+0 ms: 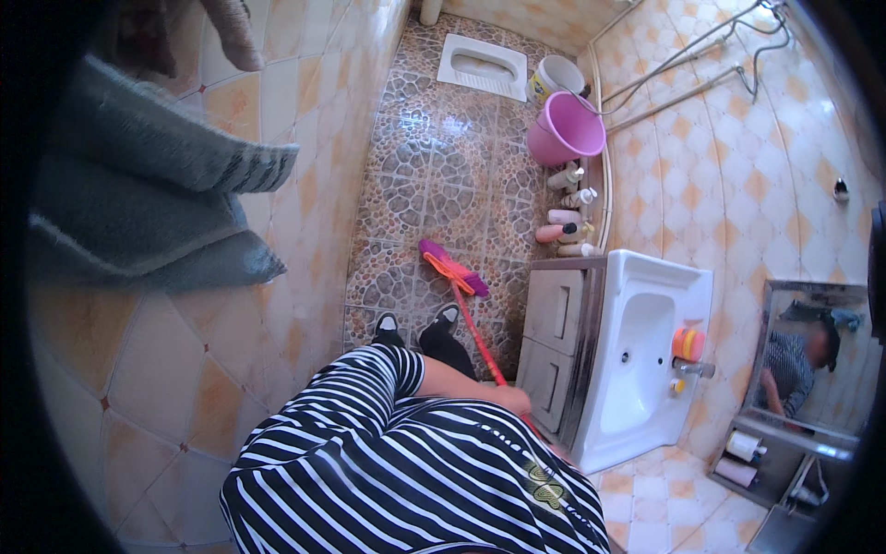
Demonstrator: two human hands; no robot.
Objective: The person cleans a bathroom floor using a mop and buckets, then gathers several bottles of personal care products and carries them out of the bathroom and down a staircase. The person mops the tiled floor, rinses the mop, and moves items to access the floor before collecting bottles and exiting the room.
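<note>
My left hand (pixel 513 399) is closed around the red handle of a broom (pixel 477 332), my bare forearm crossing in front of my striped shirt. The broom slants away from me, its purple and pink bristle head (pixel 453 269) on the pebble-patterned floor ahead of my shoes. An orange band runs across the head. Below my left hand the handle passes out of sight beside the shirt. My right hand is out of view, hidden by my body.
A white washbasin (pixel 640 360) on a cabinet (pixel 554 332) stands close at right. Beyond it are several bottles (pixel 564 216), a pink bucket (pixel 571 131), a white bucket (pixel 557 75) and a squat toilet (pixel 482 66). Grey towels (pixel 159 187) hang at left; a mirror (pixel 806 360) hangs at right.
</note>
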